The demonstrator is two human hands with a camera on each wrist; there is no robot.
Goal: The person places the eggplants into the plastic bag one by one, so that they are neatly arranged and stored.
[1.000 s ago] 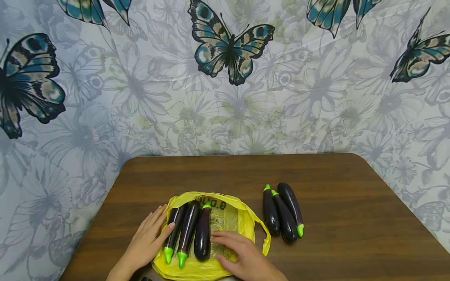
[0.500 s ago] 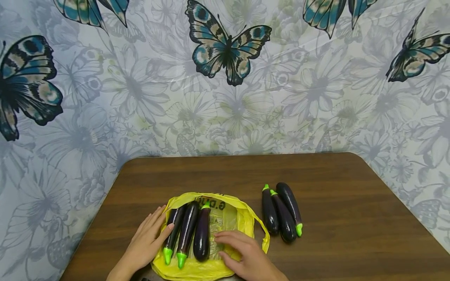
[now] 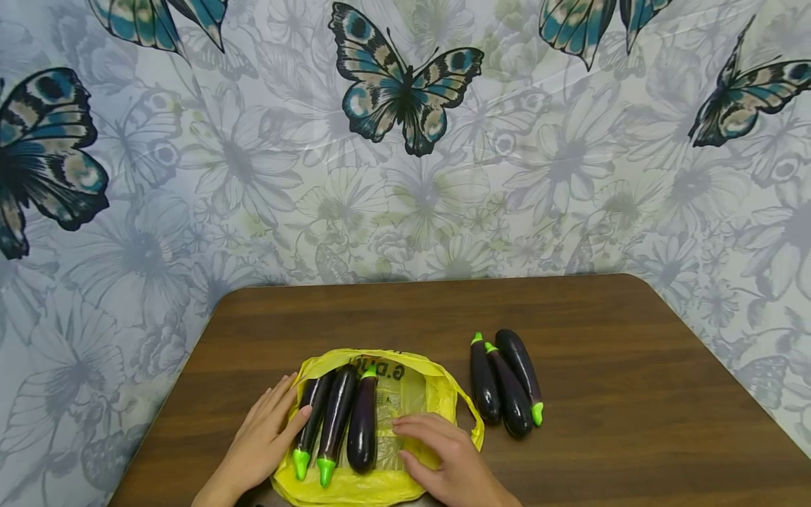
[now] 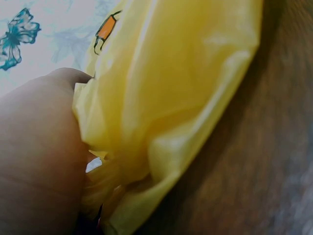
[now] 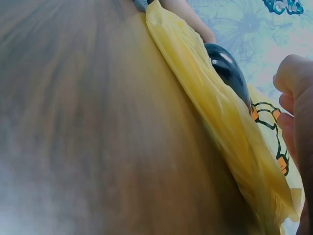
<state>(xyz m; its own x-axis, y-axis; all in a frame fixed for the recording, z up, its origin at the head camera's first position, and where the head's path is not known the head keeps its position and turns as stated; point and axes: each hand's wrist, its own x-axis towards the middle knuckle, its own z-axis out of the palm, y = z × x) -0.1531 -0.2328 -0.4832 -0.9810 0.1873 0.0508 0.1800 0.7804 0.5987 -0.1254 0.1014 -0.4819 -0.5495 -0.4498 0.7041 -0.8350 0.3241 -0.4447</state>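
While three aubergines (image 3: 338, 415) lie on the yellow bag (image 3: 418, 394), both hands flank them: left hand (image 3: 266, 433) flat, touching; right hand (image 3: 443, 451) loosely curved, pressing bag to counter (image 3: 602, 458), likely steadying.

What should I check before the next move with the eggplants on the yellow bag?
1. Three dark purple eggplants lie side by side on the yellow plastic bag: ok.
2. Left hand rests flat at the bag's left edge, touching the leftmost eggplant: ok.
3. Right hand presses on the bag, fingers relaxed, no grip on any eggplant: ok.
4. Three more purple eggplants lie together on the brown wooden table, apart from the bag: ok.
5. Bag mouth open: cannot tell.
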